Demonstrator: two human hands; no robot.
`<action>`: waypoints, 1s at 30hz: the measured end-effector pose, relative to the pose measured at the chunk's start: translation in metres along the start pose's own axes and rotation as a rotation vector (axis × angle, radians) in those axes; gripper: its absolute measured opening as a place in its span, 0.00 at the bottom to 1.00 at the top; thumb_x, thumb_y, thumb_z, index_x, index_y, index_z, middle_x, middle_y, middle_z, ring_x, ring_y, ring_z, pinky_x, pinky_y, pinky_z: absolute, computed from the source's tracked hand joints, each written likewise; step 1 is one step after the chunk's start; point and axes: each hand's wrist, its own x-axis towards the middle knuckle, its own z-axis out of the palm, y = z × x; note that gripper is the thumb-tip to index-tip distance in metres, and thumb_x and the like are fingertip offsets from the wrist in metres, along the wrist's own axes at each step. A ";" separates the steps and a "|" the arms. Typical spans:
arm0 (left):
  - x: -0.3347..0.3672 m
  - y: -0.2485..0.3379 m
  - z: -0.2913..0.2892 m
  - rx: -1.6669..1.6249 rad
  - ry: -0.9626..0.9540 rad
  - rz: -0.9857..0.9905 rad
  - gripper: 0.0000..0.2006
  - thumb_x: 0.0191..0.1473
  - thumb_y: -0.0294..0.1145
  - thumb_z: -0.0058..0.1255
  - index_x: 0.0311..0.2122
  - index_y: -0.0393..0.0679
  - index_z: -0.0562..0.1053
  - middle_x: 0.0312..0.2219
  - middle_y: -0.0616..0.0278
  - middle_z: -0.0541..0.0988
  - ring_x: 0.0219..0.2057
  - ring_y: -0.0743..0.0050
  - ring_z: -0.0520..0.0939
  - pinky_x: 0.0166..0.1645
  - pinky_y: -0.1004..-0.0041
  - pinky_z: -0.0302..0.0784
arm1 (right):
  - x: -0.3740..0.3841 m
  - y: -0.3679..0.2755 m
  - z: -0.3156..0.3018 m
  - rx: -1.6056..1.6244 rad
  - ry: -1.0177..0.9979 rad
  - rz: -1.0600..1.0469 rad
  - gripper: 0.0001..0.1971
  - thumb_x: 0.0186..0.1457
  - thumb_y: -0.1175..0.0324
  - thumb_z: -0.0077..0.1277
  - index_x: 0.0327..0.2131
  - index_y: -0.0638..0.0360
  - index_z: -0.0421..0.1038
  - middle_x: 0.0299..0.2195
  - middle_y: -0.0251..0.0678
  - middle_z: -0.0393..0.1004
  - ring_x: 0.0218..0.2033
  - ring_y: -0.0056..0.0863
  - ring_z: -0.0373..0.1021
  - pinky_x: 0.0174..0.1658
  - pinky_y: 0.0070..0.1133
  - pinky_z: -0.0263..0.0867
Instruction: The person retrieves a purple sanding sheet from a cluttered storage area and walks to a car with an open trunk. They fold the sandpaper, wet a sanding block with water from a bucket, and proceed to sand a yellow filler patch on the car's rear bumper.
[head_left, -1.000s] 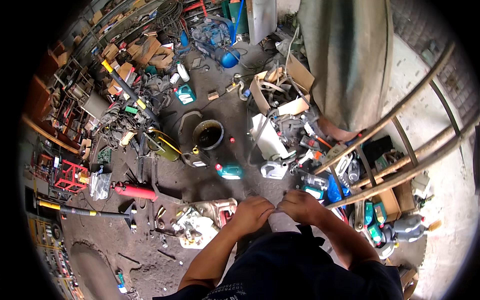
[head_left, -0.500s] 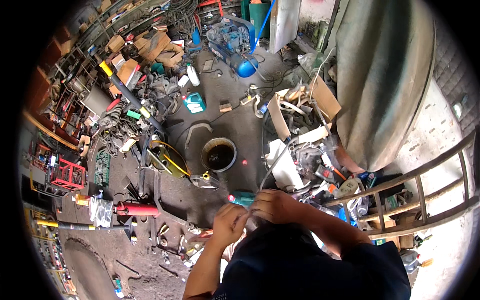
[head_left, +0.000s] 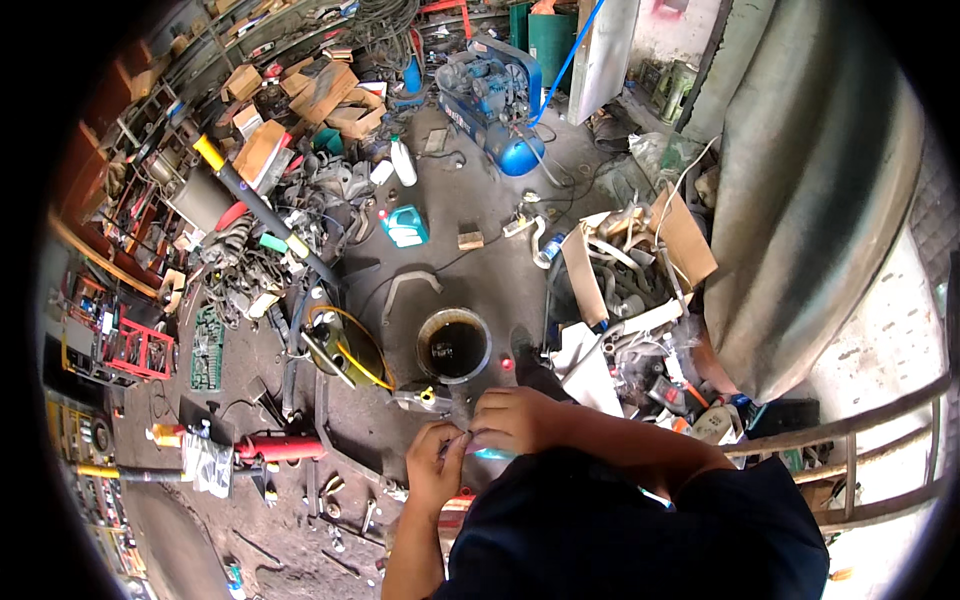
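Observation:
My left hand (head_left: 436,468) and my right hand (head_left: 512,420) meet in front of my body, their fingers closed and pressed together at the tips. What they pinch is too small and hidden to name. Under the right hand a bit of a teal container (head_left: 494,454) shows, mostly covered. Just beyond the hands lies a grey container with a yellow cap (head_left: 428,398). Past that stands a round bucket (head_left: 484,335) with dark liquid in it. A small red cap (head_left: 507,364) rests on the floor beside the bucket.
To the right are an open cardboard box (head_left: 690,235) of hoses and a wooden ladder (head_left: 850,430). A blue air compressor (head_left: 490,95) stands at the back. On the left lie a red cylinder (head_left: 280,447) and a yellow-black pole (head_left: 262,207). My dark shoe (head_left: 524,346) shows near the bucket.
The view has shifted, so the bucket and surroundings sit further right and lower. My hands remain together, with the right one now covering more of the teal container. My shoe has come into sight.

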 end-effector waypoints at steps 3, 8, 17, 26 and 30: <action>0.059 -0.023 0.012 0.057 -0.002 0.046 0.04 0.51 0.22 0.57 0.31 0.38 0.73 0.27 0.53 0.77 0.29 0.56 0.79 0.36 0.67 0.74 | 0.015 0.059 -0.016 0.017 -0.008 0.021 0.10 0.47 0.69 0.55 0.35 0.61 0.71 0.32 0.40 0.69 0.35 0.40 0.69 0.41 0.31 0.68; 0.178 -0.082 0.058 -0.020 -0.061 -0.132 0.04 0.52 0.22 0.57 0.32 0.39 0.72 0.28 0.56 0.77 0.29 0.62 0.79 0.36 0.70 0.74 | 0.035 0.193 -0.058 -0.043 -0.015 0.104 0.10 0.45 0.68 0.52 0.34 0.59 0.70 0.32 0.38 0.68 0.37 0.38 0.69 0.43 0.31 0.68; 0.430 -0.121 0.139 -0.208 -0.204 -0.289 0.03 0.52 0.21 0.58 0.32 0.37 0.74 0.30 0.58 0.78 0.32 0.73 0.79 0.39 0.75 0.75 | 0.070 0.383 -0.201 0.044 0.017 0.315 0.09 0.52 0.69 0.55 0.37 0.59 0.71 0.36 0.40 0.71 0.38 0.40 0.69 0.44 0.32 0.67; 0.591 -0.113 0.171 -0.235 -0.273 -0.059 0.03 0.51 0.22 0.58 0.33 0.39 0.77 0.30 0.57 0.80 0.31 0.70 0.81 0.38 0.74 0.75 | 0.089 0.454 -0.315 -0.132 0.017 0.480 0.12 0.51 0.71 0.53 0.41 0.59 0.71 0.38 0.41 0.71 0.44 0.41 0.68 0.47 0.33 0.66; 0.641 -0.108 0.183 -0.254 -0.299 -0.024 0.03 0.51 0.21 0.58 0.32 0.39 0.76 0.28 0.58 0.79 0.30 0.70 0.80 0.37 0.74 0.75 | 0.093 0.477 -0.343 -0.186 0.116 0.483 0.11 0.52 0.70 0.54 0.39 0.59 0.71 0.36 0.42 0.71 0.40 0.41 0.70 0.44 0.33 0.68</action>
